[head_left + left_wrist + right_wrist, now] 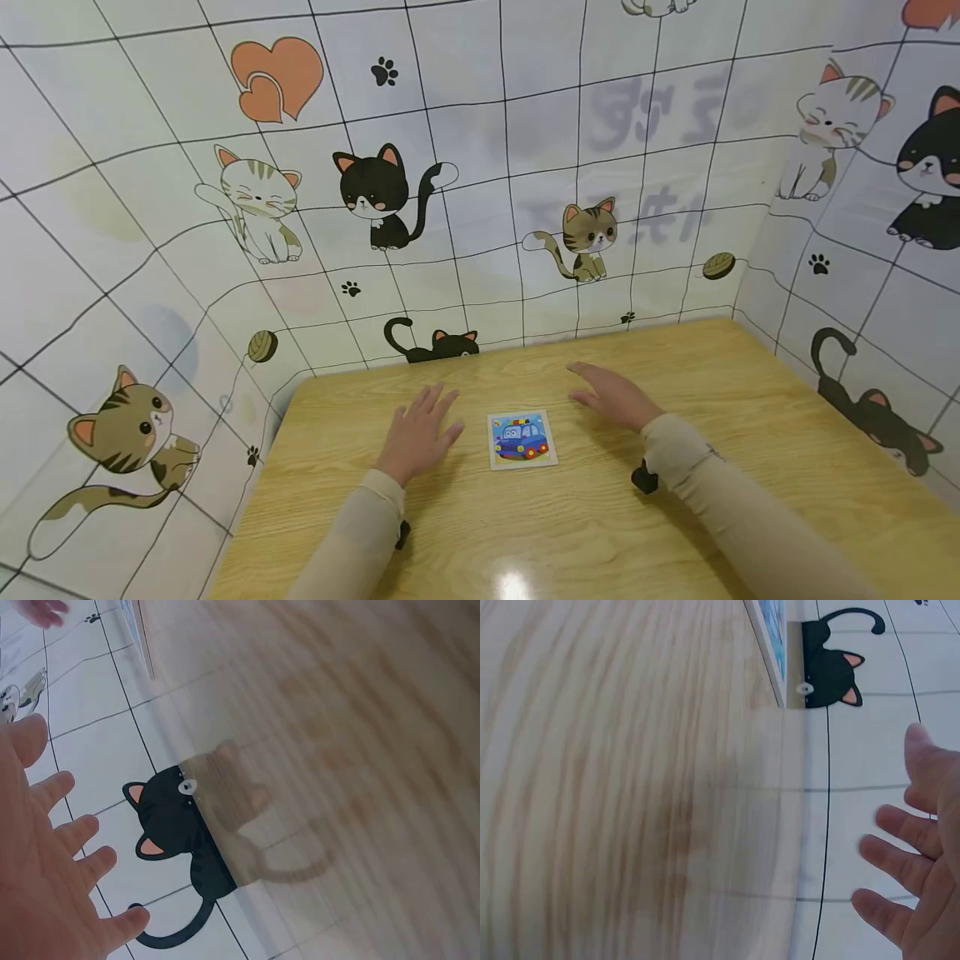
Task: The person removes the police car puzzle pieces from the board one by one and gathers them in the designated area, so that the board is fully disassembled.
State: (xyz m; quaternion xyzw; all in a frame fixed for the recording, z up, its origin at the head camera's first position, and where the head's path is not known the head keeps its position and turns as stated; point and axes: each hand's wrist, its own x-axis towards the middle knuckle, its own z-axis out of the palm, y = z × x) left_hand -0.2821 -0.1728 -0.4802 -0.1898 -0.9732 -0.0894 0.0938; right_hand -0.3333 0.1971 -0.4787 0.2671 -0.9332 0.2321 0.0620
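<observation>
The square picture panel [522, 440] lies flat on the wooden table [480, 533], face up, between two hands and touching neither of them. On it is printed a blue cartoon car with eyes, and a pale border goes around the picture; in both wrist views only its edge is seen, at the top. The left hand [420, 433] hovers just beside the panel, its fingers spread apart and the thumb turned toward it. The right hand [618, 398] hovers on the other side, a little farther from the person, with fingers also apart and its grip loose. Both arms wear beige sleeves [735, 500], and a small black device [645, 479] sits under the right wrist (a similar one shows partly at the left). Behind the table hangs a white covering [480, 208] with black grid lines, cartoon cats, paw prints and orange hearts; the table surface reflects one black cat [172, 814].
</observation>
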